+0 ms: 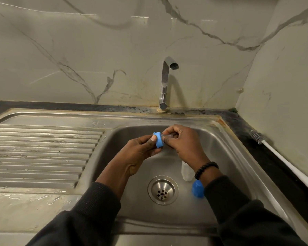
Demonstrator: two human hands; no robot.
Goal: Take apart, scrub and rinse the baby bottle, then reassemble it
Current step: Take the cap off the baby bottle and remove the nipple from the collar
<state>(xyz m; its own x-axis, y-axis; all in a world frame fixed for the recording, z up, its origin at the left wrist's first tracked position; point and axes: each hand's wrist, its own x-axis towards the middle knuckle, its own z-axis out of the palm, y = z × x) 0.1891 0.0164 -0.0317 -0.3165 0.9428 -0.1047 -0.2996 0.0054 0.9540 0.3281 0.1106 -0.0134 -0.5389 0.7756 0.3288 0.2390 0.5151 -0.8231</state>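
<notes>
1. Holding the blue ring (158, 142) out over the sink (226, 148), both hands meeting at it, well above the drain (163, 189).
2. Pinching the ring from the left side with the left hand (140, 148), thumb pressing flat on its outer face.
3. Curling the right hand (181, 142) round a clear soft part, likely the teat (167, 137), poking out of the ring toward the right; mostly hiding under the fingers, so hard to tell its shape.
4. Lying sideways, left to right, this ring-and-teat axis: ring on the left hand's side, teat on the right hand's side, both hands equally near.
5. Looking like a pull-apart along that line coming next, judging by the grips: right hand drawing the teat out, left hand bracing the ring.
6. Resting below the right wrist on the sink floor, the clear bottle (186, 172), and just beside it, nearer the body, the blue cap (197, 190); neither touching the hands.
7. Lying on the dark surface (242, 126) at the right, along the wall, the long white brush (281, 159), bristles pointing away, nearer the right hand.
8. Standing behind the sink, the tap (164, 82), no water showing.
</notes>
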